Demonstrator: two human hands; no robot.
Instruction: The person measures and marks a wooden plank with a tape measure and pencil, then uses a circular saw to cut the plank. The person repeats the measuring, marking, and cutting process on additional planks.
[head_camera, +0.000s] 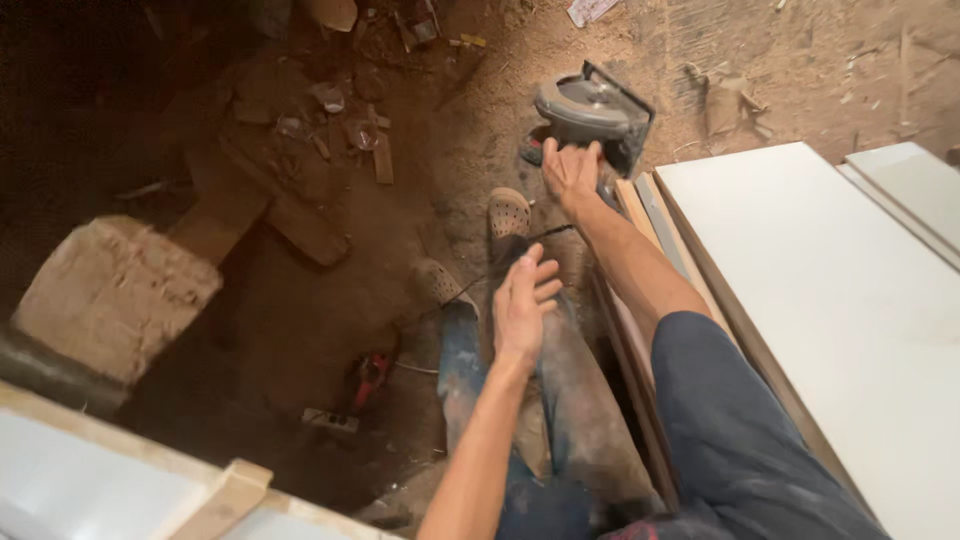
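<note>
My right hand (571, 174) reaches far forward and grips the handle of a grey circular saw (594, 112), which sits just above the sawdust-covered floor. My left hand (524, 300) hangs open over my legs, fingers spread, holding nothing. My feet in perforated clogs (508, 212) rest on the dirt below. A thin black cord (545, 233) runs across near the clogs.
Large white boards (840, 300) lie stacked at the right, their edges beside my right arm. Wood offcuts (300, 225) and scraps litter the dusty floor at upper left. A pale block (110, 295) stands at left, a white panel with wooden strip (120, 480) at bottom left.
</note>
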